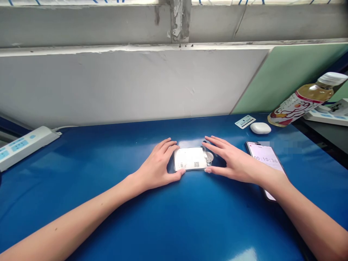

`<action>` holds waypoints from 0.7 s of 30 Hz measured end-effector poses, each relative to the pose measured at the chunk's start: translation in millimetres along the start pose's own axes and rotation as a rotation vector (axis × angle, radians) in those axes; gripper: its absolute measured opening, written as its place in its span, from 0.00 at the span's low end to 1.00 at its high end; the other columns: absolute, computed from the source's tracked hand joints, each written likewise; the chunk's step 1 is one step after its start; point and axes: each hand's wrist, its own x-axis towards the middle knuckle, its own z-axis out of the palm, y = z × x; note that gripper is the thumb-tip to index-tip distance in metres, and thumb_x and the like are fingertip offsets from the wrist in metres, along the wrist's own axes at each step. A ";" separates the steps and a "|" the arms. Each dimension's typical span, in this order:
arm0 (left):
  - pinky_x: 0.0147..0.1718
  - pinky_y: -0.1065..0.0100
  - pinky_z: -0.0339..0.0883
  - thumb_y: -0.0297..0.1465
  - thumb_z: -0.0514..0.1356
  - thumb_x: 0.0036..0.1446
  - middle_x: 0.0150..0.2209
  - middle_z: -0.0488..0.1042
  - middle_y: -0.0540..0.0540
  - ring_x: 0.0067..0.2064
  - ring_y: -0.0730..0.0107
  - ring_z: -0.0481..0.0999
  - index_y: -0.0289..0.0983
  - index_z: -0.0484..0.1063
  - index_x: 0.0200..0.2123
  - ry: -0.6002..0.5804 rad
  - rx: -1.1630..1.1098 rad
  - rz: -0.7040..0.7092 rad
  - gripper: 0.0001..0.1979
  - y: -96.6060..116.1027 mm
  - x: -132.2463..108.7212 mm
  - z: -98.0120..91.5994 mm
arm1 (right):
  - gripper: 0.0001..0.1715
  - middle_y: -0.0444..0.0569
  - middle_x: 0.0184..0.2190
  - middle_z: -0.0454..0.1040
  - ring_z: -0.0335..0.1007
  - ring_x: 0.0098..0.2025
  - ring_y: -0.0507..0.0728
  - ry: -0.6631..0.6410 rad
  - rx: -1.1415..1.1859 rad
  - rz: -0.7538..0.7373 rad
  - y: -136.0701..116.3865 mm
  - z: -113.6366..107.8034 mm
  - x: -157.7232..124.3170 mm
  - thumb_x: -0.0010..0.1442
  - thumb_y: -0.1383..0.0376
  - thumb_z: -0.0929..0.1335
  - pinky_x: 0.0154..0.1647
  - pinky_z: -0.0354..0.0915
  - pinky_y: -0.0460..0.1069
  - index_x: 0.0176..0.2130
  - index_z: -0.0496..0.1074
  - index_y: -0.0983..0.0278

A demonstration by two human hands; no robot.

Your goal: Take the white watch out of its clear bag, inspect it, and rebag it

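Observation:
A small white packet (190, 158) in clear wrapping lies flat on the blue table (174, 217), with printed marks on its face and a round white piece at its right end. My left hand (160, 163) rests at the packet's left end, thumb at the lower left corner and fingers spread along the upper left. At the right end is my right hand (228, 157), its fingers apart, with thumb and fingertips by the crinkled wrapping. Neither hand is closed round the packet; whether the fingertips press on it is hard to tell.
Under my right forearm lies a phone (265, 154) showing a timer. Behind it are a white earphone case (260, 128), a card (245, 121) and a tilted drink bottle (301, 101). Power strips stand at far left (27, 145) and far right (326, 116). A wall (130, 87) borders the back.

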 end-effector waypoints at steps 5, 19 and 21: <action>0.63 0.41 0.58 0.46 0.63 0.56 0.63 0.65 0.30 0.68 0.39 0.57 0.31 0.64 0.59 0.004 0.025 -0.031 0.34 0.2 0.9 1.1 | 0.49 0.57 0.73 0.47 0.38 0.73 0.72 -0.055 0.008 0.050 -1.3 2.6 -0.7 0.62 0.39 0.62 0.68 0.53 0.69 0.70 0.54 0.64; 0.64 0.43 0.58 0.47 0.64 0.55 0.62 0.66 0.30 0.68 0.40 0.58 0.32 0.65 0.57 -0.006 0.020 -0.030 0.33 0.3 1.9 0.4 | 0.34 0.60 0.66 0.64 0.52 0.70 0.70 0.098 0.012 -0.028 -21.7 7.5 3.7 0.70 0.52 0.59 0.65 0.60 0.67 0.66 0.63 0.69; 0.64 0.42 0.58 0.48 0.64 0.55 0.63 0.66 0.29 0.68 0.40 0.58 0.31 0.66 0.57 -0.012 0.027 -0.035 0.33 0.6 2.1 0.2 | 0.32 0.60 0.65 0.65 0.54 0.69 0.70 0.130 0.002 -0.035 -24.1 11.0 4.4 0.71 0.54 0.59 0.65 0.62 0.66 0.65 0.64 0.70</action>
